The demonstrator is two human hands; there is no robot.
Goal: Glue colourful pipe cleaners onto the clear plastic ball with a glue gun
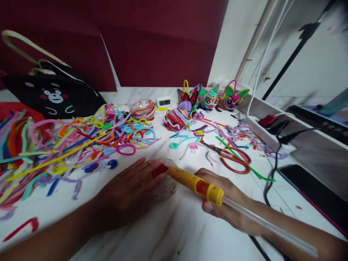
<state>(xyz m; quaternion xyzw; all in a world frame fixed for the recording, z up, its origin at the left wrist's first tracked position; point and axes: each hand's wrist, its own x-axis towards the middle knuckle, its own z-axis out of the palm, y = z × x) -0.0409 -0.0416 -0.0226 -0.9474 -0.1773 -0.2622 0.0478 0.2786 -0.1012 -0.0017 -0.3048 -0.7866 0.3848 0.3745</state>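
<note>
My right hand (227, 194) is wrapped round a yellow hot glue gun (187, 178), and a clear glue stick (269, 221) sticks out of its back end. The gun's nozzle meets a short red pipe cleaner piece (160, 170) by my left fingertips. Under my left hand (130, 188) is a clear plastic ball (165, 190) with small coloured specks, held steady on the table by the fingers. The far side of the ball shows past my fingers; its near left side is hidden.
Pipe cleaners (81, 141) heap on the left. Orange-handled scissors (233, 159) and a phone (312, 192) lie right. Behind are a striped ball (176, 119), a wrapped clear ball (143, 108), a small clock (164, 102) and finished animal figures (209, 98). A black cable (274, 163) runs along the right.
</note>
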